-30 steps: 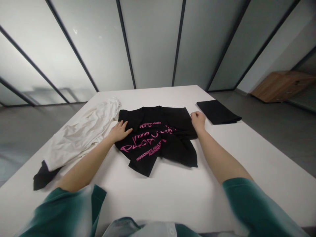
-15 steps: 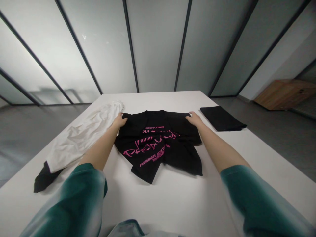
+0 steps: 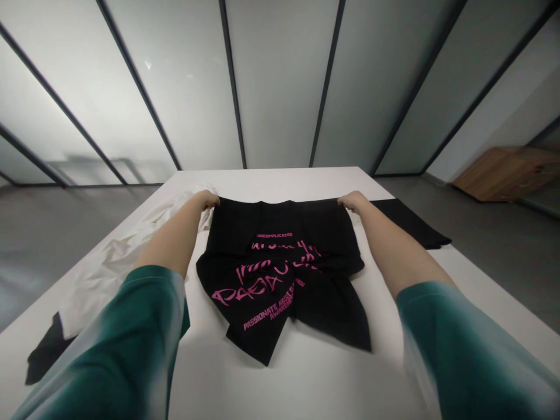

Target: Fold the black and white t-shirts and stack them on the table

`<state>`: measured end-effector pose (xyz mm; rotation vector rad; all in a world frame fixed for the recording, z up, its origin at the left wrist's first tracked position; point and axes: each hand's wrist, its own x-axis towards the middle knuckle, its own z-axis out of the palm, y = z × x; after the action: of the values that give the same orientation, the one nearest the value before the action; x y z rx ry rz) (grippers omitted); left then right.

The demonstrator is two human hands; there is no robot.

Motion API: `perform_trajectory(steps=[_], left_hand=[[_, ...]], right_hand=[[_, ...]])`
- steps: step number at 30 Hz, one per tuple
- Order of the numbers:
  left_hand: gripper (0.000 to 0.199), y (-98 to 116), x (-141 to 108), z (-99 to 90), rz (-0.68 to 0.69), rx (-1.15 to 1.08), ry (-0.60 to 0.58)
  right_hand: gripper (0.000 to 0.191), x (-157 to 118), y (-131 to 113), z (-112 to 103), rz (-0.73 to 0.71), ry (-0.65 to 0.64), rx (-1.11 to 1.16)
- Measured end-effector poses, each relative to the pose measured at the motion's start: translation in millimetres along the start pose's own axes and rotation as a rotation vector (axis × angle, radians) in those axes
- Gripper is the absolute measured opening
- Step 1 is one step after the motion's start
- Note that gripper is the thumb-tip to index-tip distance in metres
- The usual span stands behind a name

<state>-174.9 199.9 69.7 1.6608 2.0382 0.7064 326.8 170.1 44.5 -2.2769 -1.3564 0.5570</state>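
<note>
A black T-shirt (image 3: 245, 221) with pink lettering is stretched between my two hands in the middle of the table. My left hand (image 3: 205, 199) is closed on its far left corner, and my right hand (image 3: 353, 201) pinches the far right corner. The far edge looks raised off the tabletop and runs nearly straight from hand to hand. Lower down, the cloth bunches in folds, and its near end spreads into two dark flaps. Part of the lettering is lost in the creases.
Crumpled white cloth (image 3: 109, 262) lies along the left side of the white table (image 3: 315, 379), with a black piece (image 3: 50, 350) at its near end. A folded black cloth (image 3: 409, 221) rests at the right edge. Frosted glass panels (image 3: 280, 81) stand behind; a wooden cabinet (image 3: 503, 172) is at right.
Both hands have lifted the T-shirt's far edge, so more of its upper part hangs flat. Its near end appears lower and larger in view. Both hands stay closed on the corners.
</note>
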Motion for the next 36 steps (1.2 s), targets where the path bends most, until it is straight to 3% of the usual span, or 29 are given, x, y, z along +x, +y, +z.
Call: perform_trajectory(steps=[2, 5, 7, 9, 12, 15, 18, 20, 23, 25, 28, 30, 32, 36], left_hand=[[0.023, 13.5, 5.8, -3.7, -0.014, -0.04, 0.04], [0.049, 32.7, 3.1, 0.9, 0.03, -0.117, 0.118], [0.064, 39.2, -10.1, 9.6, 0.095, -0.124, 0.154], [0.066, 38.5, -32.6, 20.2, 0.157, -0.036, 0.144], [0.047, 26.5, -76.3, 32.1, 0.232, 0.199, 0.036], [0.037, 8.5, -120.6, 32.9, 0.241, 0.356, -0.04], [0.047, -9.4, -159.9, 23.1, 0.169, 0.406, -0.09], [0.057, -19.8, -183.5, 15.0, 0.125, 0.385, -0.221], [0.054, -31.9, -214.1, 8.5, 0.236, 0.188, -0.45], [0.048, -36.6, -230.5, 9.1, 0.384, 0.004, -0.509], [0.064, -38.3, -250.6, 14.8, 0.548, -0.174, -0.548], [0.076, -36.8, -261.8, 20.7, 0.623, -0.22, -0.573], [0.079, -34.8, -270.3, 28.1, 0.633, -0.22, -0.519], [0.045, -32.9, -272.5, 43.7, 0.49, -0.264, -0.292]], right_hand=[[0.011, 3.0, -10.9, -3.2, -0.056, 0.116, 0.193], [0.04, -0.3, -27.6, -1.1, -0.241, 0.153, 0.505], [0.057, -11.1, -32.1, 3.4, -0.335, 0.13, 0.577], [0.061, -30.0, -27.5, 8.4, -0.409, 0.131, 0.512], [0.044, -69.9, -4.5, 13.6, -0.491, 0.122, 0.233], [0.026, -112.9, 28.5, 13.8, -0.475, 0.089, -0.1], [0.043, -149.6, 60.7, 9.2, -0.344, -0.004, -0.278], [0.056, -170.2, 78.0, 5.4, -0.316, -0.099, -0.292], [0.053, -196.8, 95.4, 2.6, -0.472, -0.231, -0.135], [0.047, -211.8, 102.1, 3.9, -0.637, -0.284, 0.035], [0.056, -228.2, 107.4, 9.8, -0.768, -0.287, 0.168], [0.048, -233.8, 109.2, 14.9, -0.728, -0.272, 0.213], [0.039, -234.9, 109.9, 19.3, -0.628, -0.263, 0.305], [0.041, -227.5, 109.1, 22.5, -0.447, -0.168, 0.595]])
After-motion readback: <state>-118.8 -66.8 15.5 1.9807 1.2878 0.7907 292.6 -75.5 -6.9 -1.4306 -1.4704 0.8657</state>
